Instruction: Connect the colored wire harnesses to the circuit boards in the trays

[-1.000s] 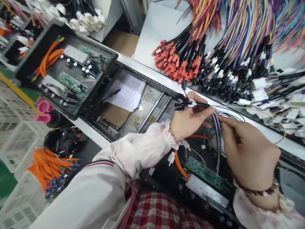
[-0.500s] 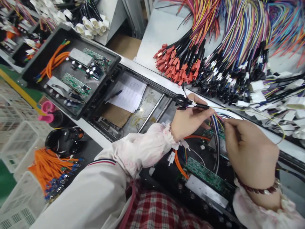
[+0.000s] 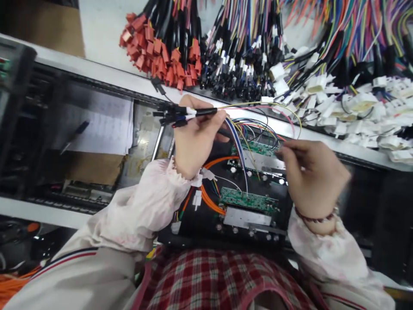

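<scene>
My left hand (image 3: 195, 140) is closed round a bundle of thin wires with black connectors (image 3: 176, 116) that stick out to the left of the fist. The coloured wires (image 3: 245, 129) arch from it down into a black open enclosure (image 3: 206, 219) in front of me. Inside lie green circuit boards (image 3: 248, 199), orange cables (image 3: 209, 200) and a metal plate (image 3: 247, 217). My right hand (image 3: 311, 178) is blurred, curled over the enclosure's right side, with its fingertips pinched together near the upper board (image 3: 258, 148). What they hold is hidden.
On the shelf behind lie wire harnesses with red terminals (image 3: 158, 47), black plugs (image 3: 232, 73) and white plugs (image 3: 342, 103). To the left, a sheet of paper with a pen (image 3: 97, 125) rests on cardboard (image 3: 87, 165) inside the conveyor frame. A plaid apron (image 3: 219, 280) fills the bottom.
The view has swung right and down, so the second enclosure and orange wire pile left the picture. My left hand keeps the wire bundle; my right hand has shifted slightly and is blurred.
</scene>
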A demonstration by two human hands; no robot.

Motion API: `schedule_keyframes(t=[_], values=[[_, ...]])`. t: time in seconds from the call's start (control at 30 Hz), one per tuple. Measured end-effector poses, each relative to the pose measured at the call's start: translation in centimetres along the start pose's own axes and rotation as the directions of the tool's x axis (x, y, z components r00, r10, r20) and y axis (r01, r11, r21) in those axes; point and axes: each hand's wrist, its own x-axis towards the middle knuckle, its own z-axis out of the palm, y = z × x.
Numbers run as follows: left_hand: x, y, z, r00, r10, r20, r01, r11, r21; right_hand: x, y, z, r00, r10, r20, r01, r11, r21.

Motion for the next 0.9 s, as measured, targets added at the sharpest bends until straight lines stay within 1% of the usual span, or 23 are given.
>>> schedule_keyframes(t=[0.1,0.17,0.23,0.43,0.53,0.6,0.73,0.8,0.87,0.9], values=[[-0.1,0.0,-0.2,1.000,0.007,-0.014,-0.006,0.999,0.050,0.3,0.2,1.9,0.991,0.076,0.112,-0.088,0.990,0.106],[-0.1,-0.1,-0.2,1.000,0.006,-0.019,-0.005,0.998,0.070,0.3,0.6,2.6,0.984,0.125,0.130,-0.141,0.983,0.119],[0.0,-0.3,-0.3,1.000,0.010,-0.022,-0.009,0.999,0.052,0.2,0.8,2.9,0.985,0.135,0.110,-0.148,0.981,0.122],[0.3,-0.9,-0.2,0.999,0.043,-0.011,-0.044,0.992,-0.114,0.1,1.1,3.3,0.995,0.096,0.021,-0.098,0.986,0.136],[0.4,-0.9,-0.2,0.999,0.044,-0.005,-0.044,0.990,-0.137,0.2,1.2,3.6,0.994,0.109,0.019,-0.111,0.982,0.150],[0.3,-0.8,-0.2,0.999,0.047,-0.008,-0.048,0.991,-0.122,0.3,1.2,3.8,0.993,0.113,0.036,-0.118,0.981,0.152],[0.3,-0.9,-0.3,0.999,0.023,-0.040,-0.026,0.998,-0.059,0.1,0.9,3.1,0.992,0.112,0.058,-0.119,0.984,0.134],[0.4,-1.0,-0.3,0.999,0.006,-0.044,-0.008,0.999,-0.049,-0.1,0.5,2.2,0.995,0.073,0.071,-0.078,0.994,0.075],[0.4,-1.1,-0.3,0.999,0.003,-0.035,-0.005,0.998,-0.059,-0.3,-0.1,1.1,0.985,-0.030,0.169,0.024,0.999,0.032],[0.5,-1.1,-0.3,0.999,0.012,-0.031,-0.014,0.998,-0.069,-0.3,-0.4,0.7,0.970,-0.085,0.229,0.078,0.996,0.039]])
